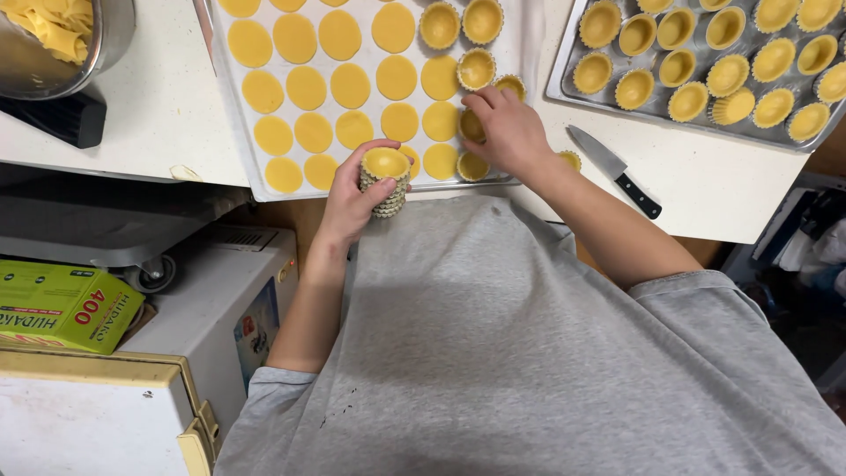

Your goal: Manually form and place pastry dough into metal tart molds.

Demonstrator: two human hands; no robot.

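While a stack of fluted tart moulds (384, 187) is gripped in the closed left hand (352, 198) at the table's near edge, a dough-lined mould (472, 126) is pinched by the right hand (509, 132) on the tray (231, 106) of dough discs (351, 85); beyond, a knife (612, 169) and a filled pan (564, 84) are seen.

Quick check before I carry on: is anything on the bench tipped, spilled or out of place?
One filled tart tin on the right-hand tray lies tipped on its side, fluted wall showing, while its neighbours sit upright. A knife lies loose on the counter beside the right hand. No spills visible.
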